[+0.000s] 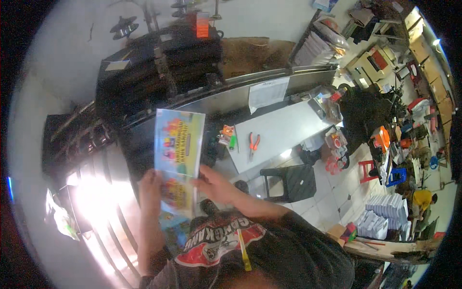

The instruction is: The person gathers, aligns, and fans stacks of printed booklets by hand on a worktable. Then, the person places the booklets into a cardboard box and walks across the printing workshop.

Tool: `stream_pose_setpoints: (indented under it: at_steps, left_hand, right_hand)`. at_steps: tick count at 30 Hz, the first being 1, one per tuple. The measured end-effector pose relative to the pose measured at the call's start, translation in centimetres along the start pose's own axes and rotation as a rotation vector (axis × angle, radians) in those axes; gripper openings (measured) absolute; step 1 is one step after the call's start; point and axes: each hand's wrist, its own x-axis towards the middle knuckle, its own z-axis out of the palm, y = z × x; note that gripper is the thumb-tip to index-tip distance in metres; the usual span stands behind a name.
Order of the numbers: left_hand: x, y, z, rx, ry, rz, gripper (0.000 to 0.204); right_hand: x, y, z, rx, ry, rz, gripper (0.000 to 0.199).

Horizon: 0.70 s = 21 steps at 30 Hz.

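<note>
Upright in front of my chest is a long stack of colourful printed sheets (179, 144), blue and yellow with cartoon figures. A pale edge runs down its right side, and its lower end reaches toward my dark shirt. My left hand (150, 185) grips its left edge, the fingers partly hidden. On the right edge, lower down, my right hand (214, 185) closes on the sheets, with the fingertips out of sight. To the right, pliers with orange handles (254, 143) lie on a white table (279, 130), near a small green item (233, 142).
A dark machine (139, 72) stands beyond my hands at the left. A black stool (293, 183) is right of my arm. White paper stacks (385, 214) are on the far right, near a person in yellow (422, 200). Bright light glares at the lower left.
</note>
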Motion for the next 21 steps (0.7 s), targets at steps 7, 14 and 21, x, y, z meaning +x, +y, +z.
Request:
stream_pose_setpoints:
  at_steps: [7, 14, 21]
  left_hand:
    - [1.4, -1.2, 11.4, -0.859, -0.363, -0.434, 0.055]
    - [4.8, 9.6, 22.1, -1.104, -0.528, -0.358, 0.063]
    - [12.7, 9.6, 31.2, -1.266, -0.717, -0.479, 0.079]
  right_hand:
    - [-0.1, -2.8, -6.7, -0.334, -0.021, 0.198, 0.049]
    - [0.0, -4.1, -23.2, 0.055, 0.315, 0.383, 0.034]
    - [3.4, -8.1, -36.2, 0.009, 0.307, 0.314, 0.032]
